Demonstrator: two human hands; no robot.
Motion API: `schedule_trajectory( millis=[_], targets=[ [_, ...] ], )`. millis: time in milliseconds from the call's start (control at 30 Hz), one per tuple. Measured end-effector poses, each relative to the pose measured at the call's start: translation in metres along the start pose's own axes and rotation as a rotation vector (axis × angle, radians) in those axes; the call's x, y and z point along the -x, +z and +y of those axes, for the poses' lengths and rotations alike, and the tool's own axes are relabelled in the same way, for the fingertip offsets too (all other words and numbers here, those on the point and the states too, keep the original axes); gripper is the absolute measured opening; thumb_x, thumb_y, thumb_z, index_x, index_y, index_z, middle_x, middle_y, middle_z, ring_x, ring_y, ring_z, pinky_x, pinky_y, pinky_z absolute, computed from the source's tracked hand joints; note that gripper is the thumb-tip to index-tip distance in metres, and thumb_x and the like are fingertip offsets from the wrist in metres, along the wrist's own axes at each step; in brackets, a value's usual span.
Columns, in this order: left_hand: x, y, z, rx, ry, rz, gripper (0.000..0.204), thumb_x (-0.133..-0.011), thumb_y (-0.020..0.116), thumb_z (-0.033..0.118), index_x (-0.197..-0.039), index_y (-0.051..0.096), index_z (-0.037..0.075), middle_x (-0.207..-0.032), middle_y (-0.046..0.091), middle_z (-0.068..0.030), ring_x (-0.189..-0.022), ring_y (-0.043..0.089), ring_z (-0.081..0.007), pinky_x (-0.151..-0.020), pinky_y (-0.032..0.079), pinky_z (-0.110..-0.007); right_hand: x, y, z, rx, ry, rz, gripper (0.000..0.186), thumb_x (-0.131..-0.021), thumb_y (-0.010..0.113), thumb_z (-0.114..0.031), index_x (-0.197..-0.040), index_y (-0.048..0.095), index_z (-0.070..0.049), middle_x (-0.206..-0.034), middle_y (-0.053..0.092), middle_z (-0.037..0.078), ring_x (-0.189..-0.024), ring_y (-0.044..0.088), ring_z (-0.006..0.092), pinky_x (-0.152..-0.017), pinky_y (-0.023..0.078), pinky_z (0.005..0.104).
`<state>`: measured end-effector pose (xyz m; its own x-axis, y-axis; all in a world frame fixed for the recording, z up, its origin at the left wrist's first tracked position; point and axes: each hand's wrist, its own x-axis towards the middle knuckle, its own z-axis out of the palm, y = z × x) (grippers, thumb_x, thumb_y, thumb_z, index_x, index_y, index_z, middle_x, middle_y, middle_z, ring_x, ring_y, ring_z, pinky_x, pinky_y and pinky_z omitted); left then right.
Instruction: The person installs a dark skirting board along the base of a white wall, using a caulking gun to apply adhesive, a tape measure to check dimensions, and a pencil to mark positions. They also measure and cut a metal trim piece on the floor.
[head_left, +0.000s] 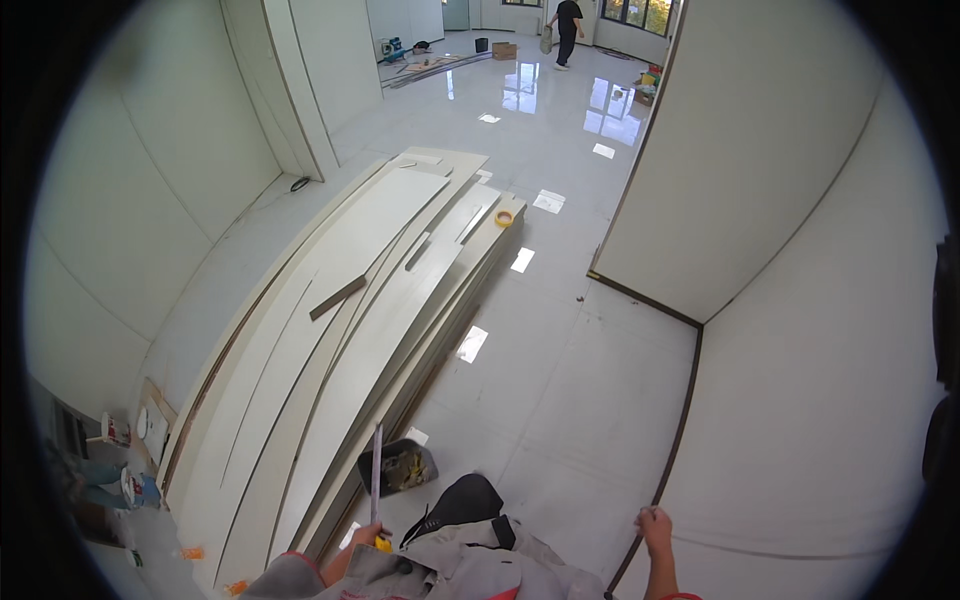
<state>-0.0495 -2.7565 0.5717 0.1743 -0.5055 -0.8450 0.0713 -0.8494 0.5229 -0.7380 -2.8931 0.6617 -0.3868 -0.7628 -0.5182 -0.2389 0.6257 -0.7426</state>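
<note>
My left hand (362, 540) is at the lower middle, closed around a yellow tape measure (383, 544). Its pale blade (376, 470) sticks out forward, beside the stack of long white panels (350, 360) and over the near side of a dark bucket (402, 466). The bucket holds small pieces I cannot make out. Off to the right, near the wall's foot, my right hand (654, 526) is raised with its fingers curled together; whatever they may hold is hidden.
On the stack lie a short brown strip (338, 297) and a yellow tape roll (503, 218). A wall panel (740, 150) stands at the right. Far back, a person in dark clothes (567, 30) stands near a cardboard box (504, 50). Clutter (130, 470) sits at the left.
</note>
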Motion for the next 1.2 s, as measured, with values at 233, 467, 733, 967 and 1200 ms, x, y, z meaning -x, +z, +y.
schedule_trajectory(
  millis=[233,467,733,967,1200],
  targets=[
    [-0.184,0.03,0.13,-0.847,0.181,0.123,0.041,-0.099,0.053,0.035,-0.094,0.075,0.001,-0.081,0.07,-0.013,-0.075,0.069,-0.0267,-0.07,0.055,-0.041,-0.297,0.041,-0.219,0.135,-0.161,-0.029,0.024,-0.095,0.058,-0.019,-0.104,0.065,0.002,-0.085,0.068,0.01,-0.073,0.068,0.017,-0.061,0.056,0.0296],
    [-0.327,0.121,0.623,0.085,0.194,0.178,0.041,-0.101,0.054,0.035,-0.086,0.07,0.001,-0.075,0.066,-0.0097,-0.062,0.062,-0.0196,-0.059,0.05,-0.035,-0.463,0.131,-0.365,0.165,0.158,-0.385,0.032,-0.093,0.062,-0.025,-0.108,0.067,0.002,-0.093,0.071,0.01,-0.081,0.071,0.0188,-0.067,0.059,0.0328],
    [-0.484,0.246,1.022,0.101,0.339,0.14,0.043,-0.103,0.05,0.038,-0.096,0.069,0.0,-0.075,0.066,-0.0079,-0.063,0.062,-0.0162,-0.06,0.05,-0.031,-0.848,0.218,-0.633,0.577,-0.314,-0.417,0.031,-0.089,0.062,-0.028,-0.099,0.072,0.0,-0.087,0.073,0.015,-0.078,0.071,0.0226,-0.072,0.057,0.036],
    [-0.581,0.315,1.017,-0.551,0.278,0.227,0.04,-0.1,0.051,0.034,-0.086,0.072,0.002,-0.087,0.072,-0.0142,-0.076,0.068,-0.0246,-0.068,0.054,-0.04,-1.137,0.363,-1.002,0.501,-0.564,-0.509,0.036,-0.089,0.06,-0.034,-0.101,0.071,-0.002,-0.093,0.072,0.02,-0.092,0.069,0.0355,-0.083,0.053,0.0434],
    [-0.731,0.365,1.2,0.097,-0.257,0.348,0.041,-0.101,0.052,0.035,-0.089,0.072,0.0,-0.083,0.071,-0.0149,-0.072,0.067,-0.0247,-0.066,0.054,-0.039,-1.39,0.457,-1.276,0.094,-0.678,-0.513,0.035,-0.093,0.057,-0.028,-0.108,0.069,0.002,-0.088,0.073,0.014,-0.08,0.069,0.0212,-0.076,0.053,0.0316]
  ],
)
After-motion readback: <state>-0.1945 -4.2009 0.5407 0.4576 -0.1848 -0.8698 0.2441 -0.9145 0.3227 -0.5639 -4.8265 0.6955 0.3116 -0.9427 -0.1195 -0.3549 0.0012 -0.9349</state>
